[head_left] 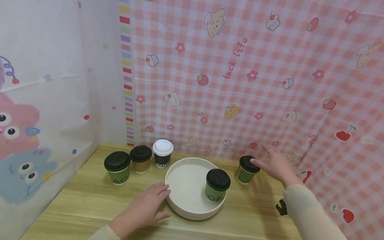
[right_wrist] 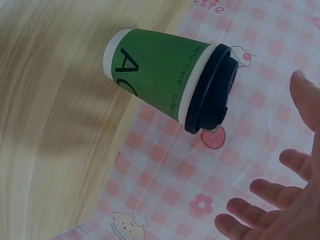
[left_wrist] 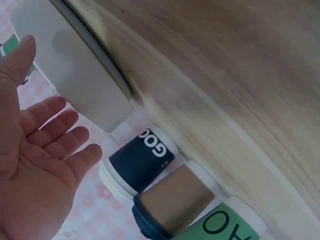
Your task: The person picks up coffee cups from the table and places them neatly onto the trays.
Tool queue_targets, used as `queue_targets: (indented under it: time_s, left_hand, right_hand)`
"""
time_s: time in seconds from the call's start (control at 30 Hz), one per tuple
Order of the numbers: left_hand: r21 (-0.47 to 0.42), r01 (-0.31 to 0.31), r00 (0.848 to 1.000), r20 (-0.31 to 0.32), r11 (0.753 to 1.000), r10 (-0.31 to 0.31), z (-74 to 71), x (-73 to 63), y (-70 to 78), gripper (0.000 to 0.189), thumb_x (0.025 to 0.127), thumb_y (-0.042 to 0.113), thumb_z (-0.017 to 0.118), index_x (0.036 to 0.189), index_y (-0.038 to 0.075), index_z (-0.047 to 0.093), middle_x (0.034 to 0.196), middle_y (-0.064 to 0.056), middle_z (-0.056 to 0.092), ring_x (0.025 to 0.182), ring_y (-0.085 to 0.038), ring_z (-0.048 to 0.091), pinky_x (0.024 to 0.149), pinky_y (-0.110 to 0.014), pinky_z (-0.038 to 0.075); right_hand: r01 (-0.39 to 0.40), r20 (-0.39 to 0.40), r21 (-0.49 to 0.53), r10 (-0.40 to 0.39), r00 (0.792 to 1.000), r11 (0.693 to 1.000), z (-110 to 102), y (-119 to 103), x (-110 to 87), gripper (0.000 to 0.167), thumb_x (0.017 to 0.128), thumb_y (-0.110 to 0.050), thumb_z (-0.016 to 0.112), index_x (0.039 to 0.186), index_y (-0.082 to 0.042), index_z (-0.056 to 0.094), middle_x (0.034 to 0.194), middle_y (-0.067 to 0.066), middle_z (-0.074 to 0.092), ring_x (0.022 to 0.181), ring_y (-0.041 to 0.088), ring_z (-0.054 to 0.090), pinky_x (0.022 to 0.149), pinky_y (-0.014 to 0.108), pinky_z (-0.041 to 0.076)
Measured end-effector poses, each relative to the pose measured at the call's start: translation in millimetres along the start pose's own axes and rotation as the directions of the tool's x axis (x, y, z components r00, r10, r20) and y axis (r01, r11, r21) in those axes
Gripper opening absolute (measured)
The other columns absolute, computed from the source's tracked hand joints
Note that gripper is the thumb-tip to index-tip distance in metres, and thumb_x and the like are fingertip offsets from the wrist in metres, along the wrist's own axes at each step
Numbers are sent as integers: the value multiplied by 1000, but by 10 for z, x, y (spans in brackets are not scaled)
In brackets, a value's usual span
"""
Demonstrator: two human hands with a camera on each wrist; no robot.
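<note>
A round cream tray with a raised rim sits on the table, and a green paper cup with a black lid stands inside it at the right. My left hand is at the tray's left rim, fingers extended, holding nothing. A second green cup with a black lid stands upright on the table to the right of the tray. Close over that cup's lid is my right hand, its fingers spread and apart from the cup in the right wrist view, where green cup and lid show whole.
Left of the tray stand a green cup, a brown cup, both black-lidded, and a black cup with a white lid. A small black object lies beside the right sleeve. Checked cloth hangs behind the table.
</note>
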State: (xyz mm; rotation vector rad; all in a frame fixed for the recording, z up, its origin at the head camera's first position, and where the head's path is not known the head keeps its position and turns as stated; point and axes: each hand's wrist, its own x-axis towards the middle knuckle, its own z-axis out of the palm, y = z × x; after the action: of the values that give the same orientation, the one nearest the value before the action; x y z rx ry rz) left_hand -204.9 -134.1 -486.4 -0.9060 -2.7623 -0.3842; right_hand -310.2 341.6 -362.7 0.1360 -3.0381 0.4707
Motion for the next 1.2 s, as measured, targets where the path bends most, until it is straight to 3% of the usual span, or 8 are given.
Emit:
queue_targets:
  time_s: [0.47,0.73,0.93,1.2]
  left_hand:
    - [-30,28,999,21,999,-27,34,-2,-14,70,92,44,83,143,1,63,153,-18,60,148,-40,53,122,-56,46]
    - [-40,43,999,34,998,-42,42,-11,-14,70,92,45,83,144,2,63,155,-16,60,148,-39,54,121,-56,47]
    - [-47,46,998,38,998,-44,49,-9,-16,70,92,45,83,144,2,64,155,-16,60,147,-38,55,121,-56,47]
    - [-41,36,999,38,998,-34,71,-4,-33,70,92,44,84,143,2,64,154,-16,60,146,-38,55,121,-55,47]
  right_hand:
    - [-46,57,-18,47,997,999,80,-62,136,104,96,-72,64,169,-7,29,166,39,32,150,63,33,114,81,36]
    - [-5,23,-60,7,1000,998,199,-20,144,98,97,-69,66,165,-5,36,157,39,46,140,62,48,109,76,45]
    - [1,24,-44,0,1000,999,278,18,142,96,98,-65,67,165,-3,36,162,38,40,146,62,41,114,77,40]
    - [-11,42,-44,13,999,999,368,47,123,93,99,-65,65,166,-7,36,159,35,47,143,61,46,111,76,43]
